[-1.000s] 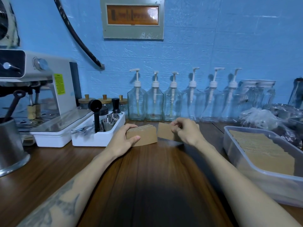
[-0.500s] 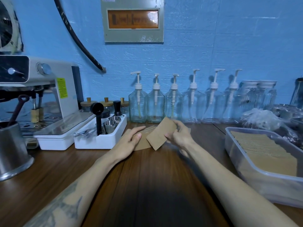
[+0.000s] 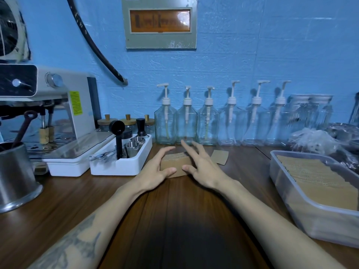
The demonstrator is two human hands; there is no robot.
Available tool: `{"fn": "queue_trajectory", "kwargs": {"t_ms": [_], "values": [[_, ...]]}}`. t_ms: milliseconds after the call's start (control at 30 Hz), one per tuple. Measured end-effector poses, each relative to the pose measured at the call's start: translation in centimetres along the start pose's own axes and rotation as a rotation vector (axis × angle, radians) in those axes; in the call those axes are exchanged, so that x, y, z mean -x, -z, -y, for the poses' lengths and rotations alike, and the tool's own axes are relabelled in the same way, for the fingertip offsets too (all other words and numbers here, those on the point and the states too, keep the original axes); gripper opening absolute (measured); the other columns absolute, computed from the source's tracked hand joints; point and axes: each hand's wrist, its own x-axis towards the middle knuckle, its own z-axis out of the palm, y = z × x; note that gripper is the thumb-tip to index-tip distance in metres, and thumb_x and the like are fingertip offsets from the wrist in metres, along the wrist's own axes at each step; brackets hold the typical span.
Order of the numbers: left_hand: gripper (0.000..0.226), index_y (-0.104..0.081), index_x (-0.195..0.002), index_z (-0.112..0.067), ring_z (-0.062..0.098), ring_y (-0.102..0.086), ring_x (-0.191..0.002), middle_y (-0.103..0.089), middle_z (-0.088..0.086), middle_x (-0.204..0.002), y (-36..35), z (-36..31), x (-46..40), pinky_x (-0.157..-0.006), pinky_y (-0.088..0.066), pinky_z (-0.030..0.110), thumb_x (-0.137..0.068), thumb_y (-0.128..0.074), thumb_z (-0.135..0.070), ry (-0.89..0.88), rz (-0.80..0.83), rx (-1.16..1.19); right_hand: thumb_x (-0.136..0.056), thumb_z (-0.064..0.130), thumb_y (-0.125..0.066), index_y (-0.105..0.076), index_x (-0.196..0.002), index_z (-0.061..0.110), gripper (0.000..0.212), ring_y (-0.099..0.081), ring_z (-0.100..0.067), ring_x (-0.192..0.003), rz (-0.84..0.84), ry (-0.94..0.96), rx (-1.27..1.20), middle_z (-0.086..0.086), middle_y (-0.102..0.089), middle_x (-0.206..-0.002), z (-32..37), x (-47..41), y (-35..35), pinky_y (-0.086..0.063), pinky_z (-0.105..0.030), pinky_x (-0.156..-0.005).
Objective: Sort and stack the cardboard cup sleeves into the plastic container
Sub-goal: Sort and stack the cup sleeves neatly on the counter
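Left hand curls round the cardboard sleeve stack mid-counter; right hand spreads, fingers straight, at its right end. One loose sleeve beside; six pump bottles; plastic container right

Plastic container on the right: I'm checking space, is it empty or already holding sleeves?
Holding sleeves: the plastic container shows a row of cardboard sleeves filling it.

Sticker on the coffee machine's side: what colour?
Yellow-green with dark print, on the coffee machine sticker; head view.
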Motion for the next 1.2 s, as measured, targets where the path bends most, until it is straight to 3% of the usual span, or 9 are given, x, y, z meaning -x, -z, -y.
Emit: {"fn": "queue_trajectory", "kwargs": {"t_ms": [67, 200, 400, 533, 633, 800, 1000, 1200], "values": [[0.058, -0.037, -0.144, -0.039, 0.007, -0.040, -0.135, -0.043, -0.012, -0.147, -0.2, 0.1, 0.0, -0.114, -0.034, 0.035, -0.093, -0.066, -0.030, 0.002, 0.000, -0.027, -0.099, 0.036, -0.052, -0.019, -0.155, 0.034, 0.065, -0.022, -0.027, -0.147, 0.054, 0.001, 0.053, 0.002, -0.009, -0.162, -0.2, -0.1, -0.3, -0.027, -0.043, -0.117], [0.045, -0.046, -0.133, -0.037, 0.013, -0.055, -0.121, -0.055, -0.009, -0.131, -0.2, 0.0, 0.0, -0.106, -0.044, 0.045, -0.094, -0.065, -0.026, 0.025, 0.002, 0.022, -0.100, 0.037, -0.049, -0.026, -0.153, 0.029, 0.058, -0.031, -0.026, -0.142, 0.036, 0.007, 0.053, 0.001, -0.018, -0.159, -0.5, -0.4, -0.6, -0.032, -0.040, -0.112], [0.041, -0.050, -0.128, -0.036, 0.013, -0.059, -0.113, -0.059, -0.009, -0.122, -0.2, 0.0, -0.1, -0.101, -0.049, 0.043, -0.093, -0.067, -0.023, 0.066, -0.028, 0.069, -0.102, 0.051, -0.030, -0.035, -0.150, 0.024, 0.055, -0.038, -0.024, -0.136, -0.015, -0.079, -0.005, -0.001, -0.036, -0.147, -2.1, -0.7, 0.4, -0.032, -0.044, -0.113], [0.041, -0.048, -0.128, -0.038, 0.011, -0.058, -0.113, -0.059, -0.009, -0.121, 0.1, 0.2, 0.0, -0.100, -0.049, 0.034, -0.093, -0.066, -0.026, 0.085, -0.045, 0.057, -0.101, 0.057, -0.022, -0.039, -0.147, 0.024, 0.059, -0.036, -0.028, -0.136, 0.036, -0.235, 0.250, -0.003, -0.035, -0.148, -4.8, -0.5, 1.2, -0.034, -0.049, -0.108], [0.041, -0.047, -0.128, -0.039, 0.010, -0.057, -0.113, -0.059, -0.008, -0.123, 0.4, 0.3, 0.0, -0.100, -0.048, 0.034, -0.094, -0.066, -0.027, 0.106, -0.052, 0.046, -0.100, 0.059, -0.023, -0.041, -0.145, 0.029, 0.058, -0.025, -0.033, -0.142, 0.100, -0.312, 0.421, -0.004, -0.028, -0.156, -6.1, -0.5, 1.5, -0.025, -0.052, -0.112], [0.041, -0.046, -0.129, -0.039, 0.008, -0.056, -0.114, -0.057, -0.010, -0.125, 0.6, 0.3, 0.0, -0.098, -0.047, 0.030, -0.094, -0.065, -0.028, 0.111, -0.054, 0.034, -0.096, 0.068, -0.018, -0.028, -0.152, 0.039, 0.064, -0.011, -0.041, -0.147, 0.256, -0.399, 0.404, 0.002, -0.014, -0.164, -6.5, -0.8, 1.7, -0.014, -0.053, -0.116], [0.042, -0.046, -0.130, -0.038, 0.010, -0.056, -0.115, -0.056, -0.008, -0.127, 0.5, 0.3, 0.0, -0.100, -0.047, 0.033, -0.094, -0.065, -0.026, 0.110, -0.045, 0.040, -0.097, 0.065, -0.022, -0.046, -0.137, 0.028, 0.060, -0.037, -0.037, -0.133, 0.233, -0.349, 0.400, -0.005, -0.044, -0.146, -5.7, -0.4, 1.8, -0.031, -0.051, -0.105], [0.042, -0.046, -0.129, -0.039, 0.007, -0.057, -0.112, -0.057, -0.008, -0.125, 0.6, 0.2, 0.1, -0.097, -0.048, 0.030, -0.094, -0.065, -0.026, 0.114, -0.047, 0.048, -0.096, 0.060, -0.036, -0.050, -0.129, 0.017, 0.055, -0.047, -0.032, -0.126, 0.165, -0.317, 0.392, -0.012, -0.051, -0.137, -4.2, 0.6, 1.5, -0.040, -0.049, -0.102]]}}
